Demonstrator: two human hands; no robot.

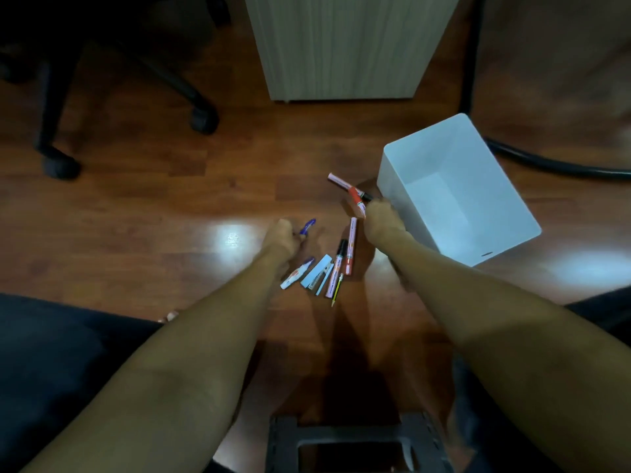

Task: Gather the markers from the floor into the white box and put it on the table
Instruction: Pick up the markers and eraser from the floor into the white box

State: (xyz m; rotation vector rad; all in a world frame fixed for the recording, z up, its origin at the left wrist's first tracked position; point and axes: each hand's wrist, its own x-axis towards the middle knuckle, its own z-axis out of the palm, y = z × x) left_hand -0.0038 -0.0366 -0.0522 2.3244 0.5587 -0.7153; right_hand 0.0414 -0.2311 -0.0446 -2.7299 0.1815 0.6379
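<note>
Head view is directed down at a wooden floor (pixel 136 206), over which both bare forearms are stretched forward from the lower edge. At the upper left, the black base of an office chair (pixel 201 121) is seen. The left hand (pixel 281 235) is bent at the wrist and curled into a loose fist; a purple-capped marker (pixel 308 226) is pinched in its fingers, with the cap sticking out to the right. Just below this hand, a small row of markers (pixel 327 271) is laid on the floor, side by side and pointing away from the person, with a thin yellow pencil (pixel 337 291) at its near end. The right hand (pixel 380 220) is closed around a red-orange marker (pixel 356 199), which is held tilted; a pink marker with a black end (pixel 346 184) lies under or beside it, and contact cannot be told. Just right of this hand, touching or nearly so, the white box (pixel 478 247) stands open on the floor, with nothing seen inside. Behind, a pale wooden cabinet (pixel 341 46) is placed.
</note>
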